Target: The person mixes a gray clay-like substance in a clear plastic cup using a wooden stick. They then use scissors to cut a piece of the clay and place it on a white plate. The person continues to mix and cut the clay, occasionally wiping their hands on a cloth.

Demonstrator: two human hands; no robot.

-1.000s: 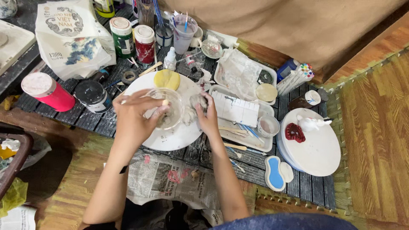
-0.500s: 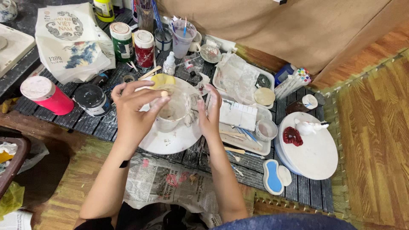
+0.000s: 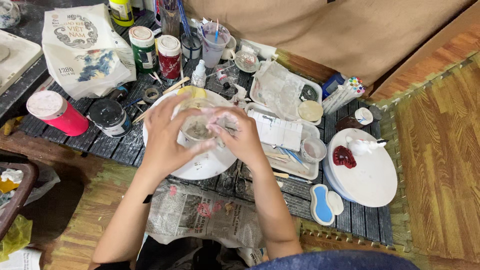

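1. The dark slatted low table [image 3: 360, 220] carried all the work; both hands met over a white round plate [image 3: 210, 167] near its front edge, and a second white round board [image 3: 372, 177] lay to the right with a red blob [image 3: 344, 156] and a small white figure [image 3: 361, 145] on it
2. A big white paper bag [image 3: 82, 50] printed with a blue-and-brown picture lay at the far left of the table – its lettering faced the camera
3. A sheet of newspaper [image 3: 205, 215] hung off the near edge, stained pink in spots
4. The left hand [image 3: 165, 137] wrapped round the left side of a small pale cup-shaped piece [image 3: 199, 127], and the right hand [image 3: 240, 137] closed on its right side – both clasped it, holding it just above the plate
5. The piece looked grey-white and unpainted, with a wet smear inside; as a judgement, shaping or smoothing was under way and colouring not begun
6. A pink can with a white lid [image 3: 55, 112] stood at the left, a black-lidded tub [image 3: 110, 117] just beside it
7. A green jar [image 3: 143, 47] and a red jar [image 3: 170, 55], both white-capped, stood upright behind the plate
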